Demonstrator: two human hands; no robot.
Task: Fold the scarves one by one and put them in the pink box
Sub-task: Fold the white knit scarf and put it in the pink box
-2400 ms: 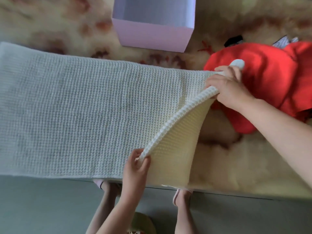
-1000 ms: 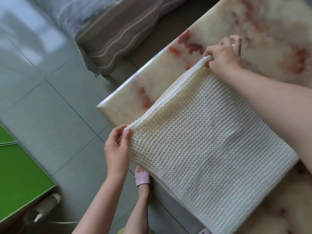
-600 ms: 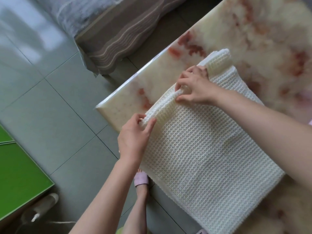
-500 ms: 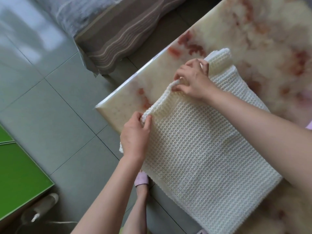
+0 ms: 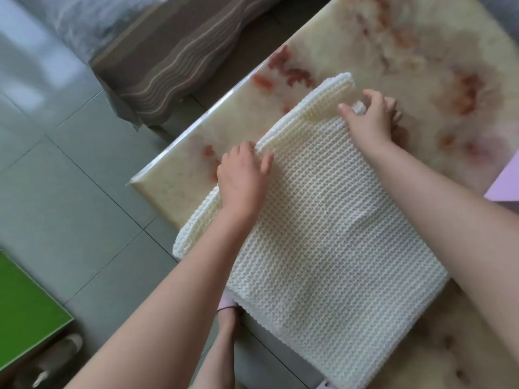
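- Pink box (image 5: 505, 183): corner only; contents hidden.
- Cream waffle-knit scarf (image 5: 331, 234): folded square on marbled tabletop (image 5: 193, 155).
- Left hand (image 5: 243, 182), right hand (image 5: 370, 120): each grips its rolled edge.

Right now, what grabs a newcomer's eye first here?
A folded cream knit scarf fills the centre, overhanging the near edge of the red-blotched table. The left hand, nearer, and the right hand, farther, grip its rolled-up edge. A pink box corner shows at the right border.
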